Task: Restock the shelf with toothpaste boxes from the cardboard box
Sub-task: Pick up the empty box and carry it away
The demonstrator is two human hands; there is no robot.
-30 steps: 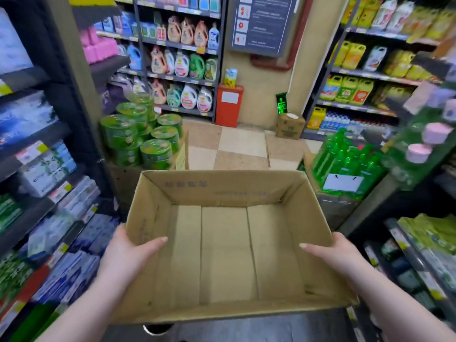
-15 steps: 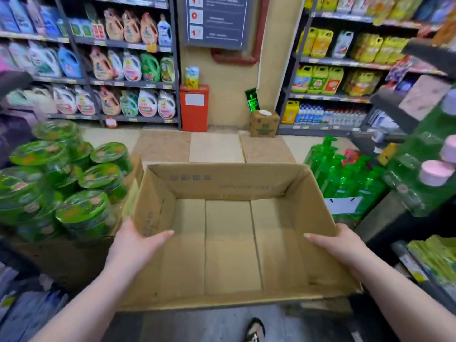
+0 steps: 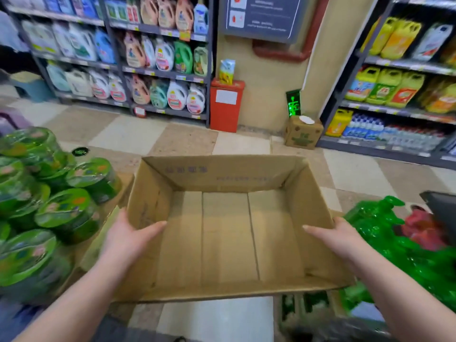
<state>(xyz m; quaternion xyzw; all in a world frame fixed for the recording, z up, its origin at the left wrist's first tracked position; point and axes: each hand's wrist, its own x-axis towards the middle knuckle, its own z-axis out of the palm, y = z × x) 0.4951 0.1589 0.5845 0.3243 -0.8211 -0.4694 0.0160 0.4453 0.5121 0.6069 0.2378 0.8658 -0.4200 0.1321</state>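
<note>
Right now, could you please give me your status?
Grips: left hand and right hand on cardboard box sides. Box empty. Close by: green tubs left, green bottles right.

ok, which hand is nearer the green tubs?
Left. The left hand grips the left wall of the cardboard box, beside the green tubs; the right hand grips the opposite wall, the whole box between.

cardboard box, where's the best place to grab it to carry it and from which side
Take the cardboard box by its left and right side walls, coming in from either side. It is wide, open-topped and empty, so the thin rims let a thumb hook inside with fingers outside. The left hand and right hand hold it so, thumbs inside the walls.
</note>
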